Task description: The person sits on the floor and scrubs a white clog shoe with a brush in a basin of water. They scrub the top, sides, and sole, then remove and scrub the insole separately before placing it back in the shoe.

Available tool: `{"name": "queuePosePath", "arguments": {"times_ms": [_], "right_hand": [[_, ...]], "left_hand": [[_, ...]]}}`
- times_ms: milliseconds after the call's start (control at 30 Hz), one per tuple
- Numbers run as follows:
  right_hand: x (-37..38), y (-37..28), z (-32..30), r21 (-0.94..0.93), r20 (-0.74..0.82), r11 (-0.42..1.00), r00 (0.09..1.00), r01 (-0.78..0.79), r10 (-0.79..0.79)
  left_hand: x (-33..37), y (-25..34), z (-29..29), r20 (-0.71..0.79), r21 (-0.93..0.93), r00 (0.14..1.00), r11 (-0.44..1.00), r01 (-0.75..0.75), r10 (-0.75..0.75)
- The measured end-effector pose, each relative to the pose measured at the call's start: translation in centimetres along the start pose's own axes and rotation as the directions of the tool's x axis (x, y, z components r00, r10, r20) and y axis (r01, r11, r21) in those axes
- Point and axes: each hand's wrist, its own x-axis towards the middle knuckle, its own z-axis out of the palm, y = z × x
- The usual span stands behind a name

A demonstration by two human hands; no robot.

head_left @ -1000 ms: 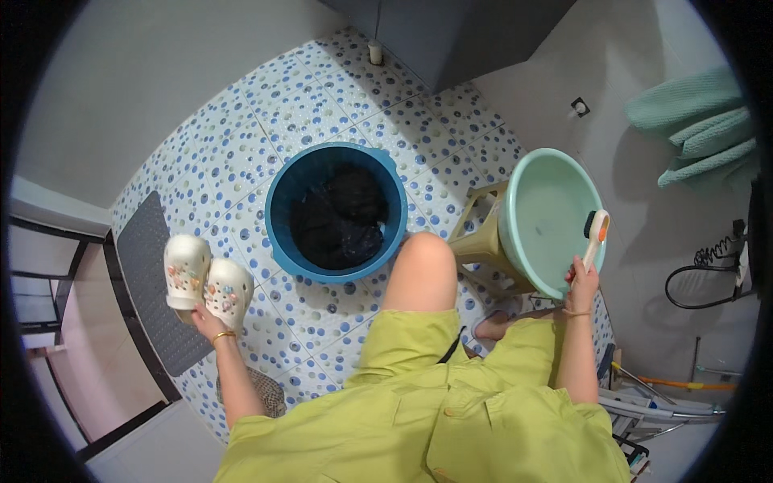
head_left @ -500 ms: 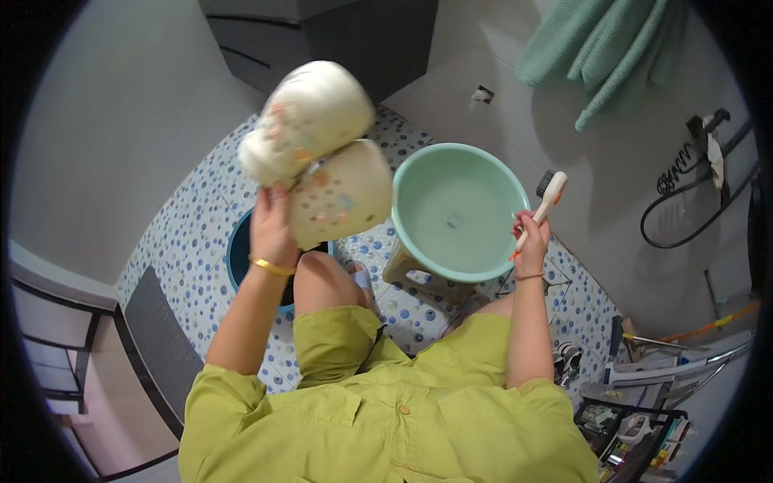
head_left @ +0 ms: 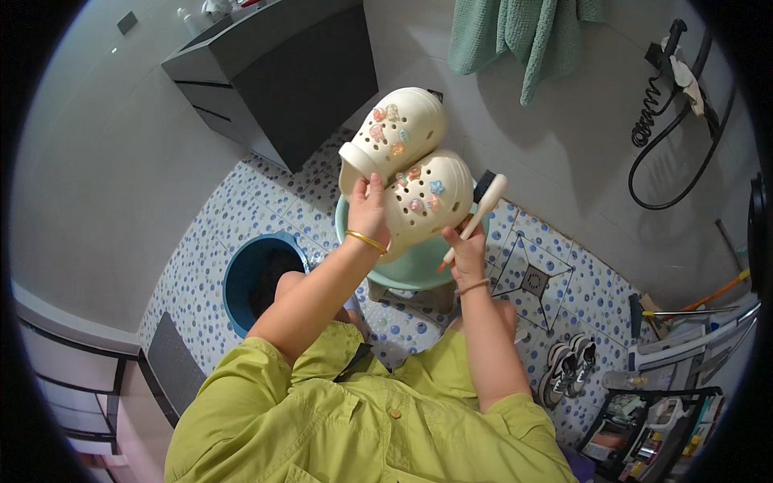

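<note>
A pair of cream clogs [head_left: 447, 185] with holes and colourful charms is held over the basin, their tops facing up. My left hand [head_left: 369, 213] grips them together at the heel end, fingers partly hidden beneath. Closed around the handle of a scrubbing brush [head_left: 489, 201] is my right hand [head_left: 469, 256], just beside the toe of the lower clog. The brush has dark bristles and a pale handle with an orange tip. Under the clogs, the light green basin [head_left: 411, 278] rests on a stool [head_left: 439, 299]; the clogs cover much of it.
On the left, a blue bucket [head_left: 237, 282] holding something dark stands by my leg. A dark cabinet [head_left: 298, 88] is at the back. Green towels [head_left: 515, 40] and a shower hose [head_left: 636, 181] hang on the wall. Sneakers [head_left: 568, 370] and a rack [head_left: 660, 435] are at right.
The clogs have moved right, from over the floor and bucket to over the basin. My right hand with the brush has come in beside them. The view has shifted.
</note>
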Motion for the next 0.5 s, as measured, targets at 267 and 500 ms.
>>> {"name": "queuePosePath", "arguments": {"times_ms": [267,500], "right_hand": [[1.5,-0.6,-0.2,0.015,-0.161,0.99,0.977,0.141,-0.137],[3.0,0.5,-1.1,-0.001,-0.322,0.994,0.941,0.107,-0.102]], "left_hand": [[-0.2,2.2,1.3,0.16,0.255,0.908,0.905,0.341,-0.387],[3.6,-0.5,-2.9,0.185,0.613,0.964,0.789,0.038,-0.191]]}}
